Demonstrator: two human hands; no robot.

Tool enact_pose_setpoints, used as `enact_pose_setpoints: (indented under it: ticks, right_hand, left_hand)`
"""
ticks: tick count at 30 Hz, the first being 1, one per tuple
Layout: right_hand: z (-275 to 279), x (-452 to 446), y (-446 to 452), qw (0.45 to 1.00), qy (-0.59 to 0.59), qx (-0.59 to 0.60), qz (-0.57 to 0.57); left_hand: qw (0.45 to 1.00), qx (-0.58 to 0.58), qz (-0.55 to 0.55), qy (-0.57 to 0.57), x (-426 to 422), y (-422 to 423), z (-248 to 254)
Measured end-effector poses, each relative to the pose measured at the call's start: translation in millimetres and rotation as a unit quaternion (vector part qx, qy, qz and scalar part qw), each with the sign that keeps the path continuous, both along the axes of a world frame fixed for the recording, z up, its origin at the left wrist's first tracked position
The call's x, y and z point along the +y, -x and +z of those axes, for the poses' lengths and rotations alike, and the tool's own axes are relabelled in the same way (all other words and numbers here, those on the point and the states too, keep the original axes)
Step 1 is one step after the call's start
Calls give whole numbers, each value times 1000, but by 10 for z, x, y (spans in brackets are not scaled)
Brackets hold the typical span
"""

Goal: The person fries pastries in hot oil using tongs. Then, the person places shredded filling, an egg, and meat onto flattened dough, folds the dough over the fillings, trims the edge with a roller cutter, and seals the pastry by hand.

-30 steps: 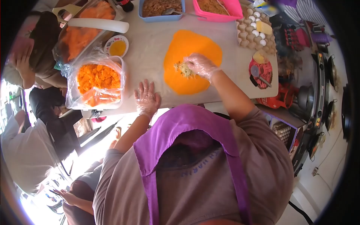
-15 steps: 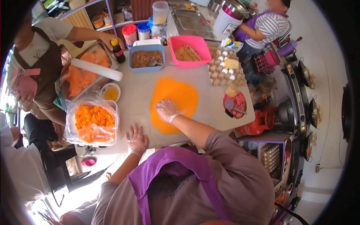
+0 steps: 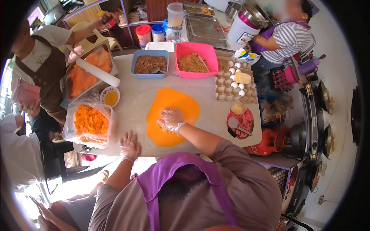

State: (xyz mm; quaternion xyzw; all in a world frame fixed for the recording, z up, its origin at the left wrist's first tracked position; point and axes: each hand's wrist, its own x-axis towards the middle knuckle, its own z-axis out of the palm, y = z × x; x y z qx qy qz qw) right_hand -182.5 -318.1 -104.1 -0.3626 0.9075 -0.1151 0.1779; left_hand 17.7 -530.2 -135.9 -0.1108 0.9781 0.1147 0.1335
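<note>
A flat orange sheet of dough lies on the pale tabletop. Over its middle, my right hand, in a clear plastic glove, is curled downward; a little pale filling shows at its fingers, mostly hidden under the hand. My left hand, gloved too, rests palm down at the table's front edge with its fingers spread. Left of the sheet stands a plastic-lined tub of orange pieces. Behind the sheet are a blue tub of brown filling and a pink tub of yellowish filling.
An egg tray and a pink round plate are at the right. A small bowl and a white roller are at the left. One co-worker at upper left lifts a bottle; another stands at upper right.
The view has tilted up and shifted. My right hand has closed down over the pale filling on the sheet. The co-worker's bottle has risen off the table. My left hand stays on the table edge.
</note>
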Motion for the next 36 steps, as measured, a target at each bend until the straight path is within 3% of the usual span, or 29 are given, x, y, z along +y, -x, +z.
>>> enact_pose_setpoints:
  ticks: [4, 7, 10, 13, 17, 19, 22, 23, 26, 27, 29, 32, 33, 34, 36]
  right_hand:
    - [71, 73, -40, 998, 8, -50, 31]
    - [20, 124, -61, 996, 78, -46, 17]
    - [-232, 167, -83, 983, 182, 17, 6]
    - [-12, 280, -59, 978, 206, 24, -17]
    - [23, 359, -138, 935, 336, -36, -110]
    - [51, 350, -204, 892, 414, -93, -154]
    - [-24, 337, -251, 785, 459, -303, -286]
    - [-41, 360, -263, 834, 434, -226, -257]
    - [101, 366, -220, 921, 341, -43, -182]
    - [92, 365, -216, 921, 336, 5, -196]
    - [102, 364, -226, 921, 311, 36, -230]
    - [28, 435, -239, 926, 290, 55, -236]
    - [-7, 474, -271, 928, 287, 67, -229]
    - [-39, 512, -306, 931, 268, 3, -248]
    - [-72, 562, -392, 939, 249, 39, -234]
  left_hand:
    - [1000, 12, 6, 8, 18, -23, -33]
    - [1000, 22, 9, -8, -25, -42, -98]
    - [1000, 16, 3, -8, -38, -48, -118]
    - [999, 35, -6, -13, -68, -49, -167]
    - [963, 179, 33, -198, -227, -164, -155]
    - [931, 164, 130, -298, -338, -115, -137]
    - [852, 128, 269, -431, -532, 24, -72]
    - [818, 112, 313, -469, -588, 76, -47]
    - [766, 156, 288, -553, -618, 259, 39]
    - [862, 123, 221, -440, -676, 298, -110]
    - [928, 98, 113, -341, -635, 302, -62]
    - [944, 73, 18, -320, -143, 536, 633]
    - [945, 97, -28, -311, -35, 570, 557]
    - [943, 122, -73, -301, 62, 622, 464]
    - [944, 134, -136, -270, 210, 719, 355]
